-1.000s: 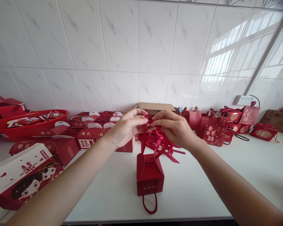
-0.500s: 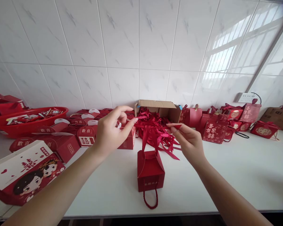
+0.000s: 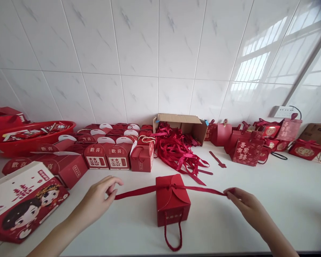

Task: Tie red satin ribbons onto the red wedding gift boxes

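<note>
A small red gift box (image 3: 173,201) stands upright near the table's front, its curved top flaps folded together and a rope handle hanging down its front. Across its top runs a red ribbon (image 3: 140,192), crossed or knotted at the middle and stretched out to both sides. My left hand (image 3: 100,194) pinches the ribbon's left end between thumb and fingers. At the other end, my right hand (image 3: 242,201) grips the ribbon's right tip with closed fingers.
Behind lie loose ribbons (image 3: 176,151) spilling from a cardboard box (image 3: 199,130). Red boxes (image 3: 119,157) fill the left, with a red basin (image 3: 18,146). More gift boxes (image 3: 246,151) stand right. A strap (image 3: 217,159) lies between.
Both hands have moved apart and lower, drawing the ribbon out sideways and down. The ribbon's crossing now sits on the box top, whose flaps have closed together.
</note>
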`<state>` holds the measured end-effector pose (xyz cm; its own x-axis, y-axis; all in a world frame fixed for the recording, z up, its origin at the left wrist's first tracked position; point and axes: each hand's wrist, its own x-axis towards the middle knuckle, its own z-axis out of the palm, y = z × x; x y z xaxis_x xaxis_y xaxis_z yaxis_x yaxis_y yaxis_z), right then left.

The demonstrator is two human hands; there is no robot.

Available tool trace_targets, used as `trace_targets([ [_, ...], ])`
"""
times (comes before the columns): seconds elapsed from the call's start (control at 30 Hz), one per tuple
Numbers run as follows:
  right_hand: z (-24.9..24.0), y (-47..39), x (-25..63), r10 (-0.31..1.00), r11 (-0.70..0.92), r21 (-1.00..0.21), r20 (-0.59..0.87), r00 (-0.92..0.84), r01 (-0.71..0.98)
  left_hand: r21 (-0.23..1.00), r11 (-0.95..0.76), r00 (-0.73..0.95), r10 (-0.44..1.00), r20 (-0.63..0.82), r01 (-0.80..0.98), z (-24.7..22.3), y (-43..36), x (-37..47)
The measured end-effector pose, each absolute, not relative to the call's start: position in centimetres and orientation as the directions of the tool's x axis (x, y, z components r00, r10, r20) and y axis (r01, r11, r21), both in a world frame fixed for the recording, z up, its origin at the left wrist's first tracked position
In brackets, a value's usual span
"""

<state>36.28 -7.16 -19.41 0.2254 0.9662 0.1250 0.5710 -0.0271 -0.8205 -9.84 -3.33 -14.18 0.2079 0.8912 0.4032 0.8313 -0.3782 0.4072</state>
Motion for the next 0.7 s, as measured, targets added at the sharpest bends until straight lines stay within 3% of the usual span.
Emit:
trace_targets([
  [0.13, -16.9, -6.7, 33.2, 0.901, 0.066, -0.768, 0.320, 0.293, 0.637, 0.445, -0.444, 0.268, 0.874, 0.405, 0.778, -13.3, -3.6, -6.7],
  [0.2, -15.3, -6.4, 30.9, 0.914, 0.174, -0.762, 0.361, 0.186, 0.623, 0.548, -0.456, 0.265, 0.880, 0.394, 0.701, -12.7, -3.9, -4.2],
  [0.3, -13.8, -5.8, 27.5, 0.953, 0.265, -0.802, 0.301, -0.020, 0.535, 0.717, -0.405, 0.266, 0.914, 0.306, 0.568, -12.2, -4.3, -0.5],
  [0.43, -13.7, -4.9, 24.4, 0.962, 0.264, -0.838, 0.191, -0.195, 0.477, 0.794, -0.359, 0.229, 0.932, 0.281, 0.491, -12.7, -4.3, 2.3],
  [0.7, -15.0, -4.1, 24.1, 0.972, 0.119, -0.891, 0.015, -0.233, 0.438, 0.854, -0.227, 0.235, 0.964, 0.128, 0.468, -13.7, -3.7, 2.4],
])
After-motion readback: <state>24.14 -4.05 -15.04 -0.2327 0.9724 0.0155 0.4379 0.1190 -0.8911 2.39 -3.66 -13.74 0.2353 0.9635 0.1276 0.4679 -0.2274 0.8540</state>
